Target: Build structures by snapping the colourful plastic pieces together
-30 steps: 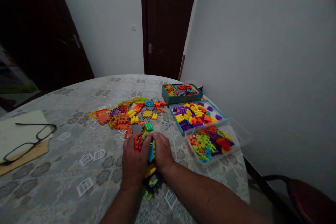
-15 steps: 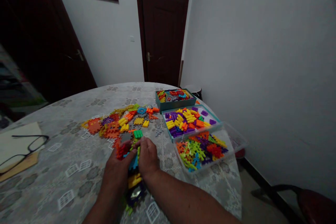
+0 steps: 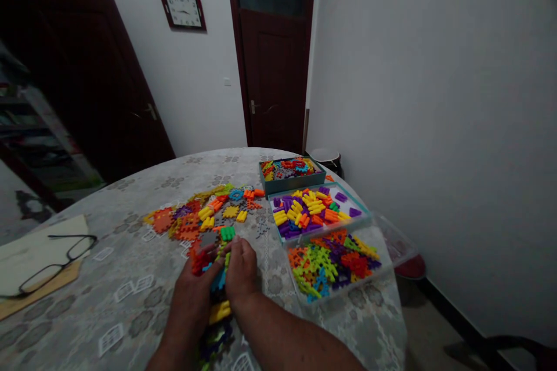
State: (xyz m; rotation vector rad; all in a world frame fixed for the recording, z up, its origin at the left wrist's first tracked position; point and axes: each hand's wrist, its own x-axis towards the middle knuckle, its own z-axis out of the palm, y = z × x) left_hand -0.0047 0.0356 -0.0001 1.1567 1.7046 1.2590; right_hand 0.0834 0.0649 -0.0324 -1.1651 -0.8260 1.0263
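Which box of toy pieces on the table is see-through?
The clear plastic box, nearest the right hand. Its sides are transparent; the teal box farthest back and the teal-rimmed tray between them have coloured sides.

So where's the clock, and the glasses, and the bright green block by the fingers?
Bright green block [image 3: 227,233]: head view, middle of its ridged top.
Glasses [image 3: 81,248]: head view, the lens nearer the hands.
Clock [image 3: 183,10]: head view, middle of its white dial.

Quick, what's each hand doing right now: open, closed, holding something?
Left hand: closed around the multicolored toy build.
Right hand: closed on the same build's right side; exact grip partly hidden.
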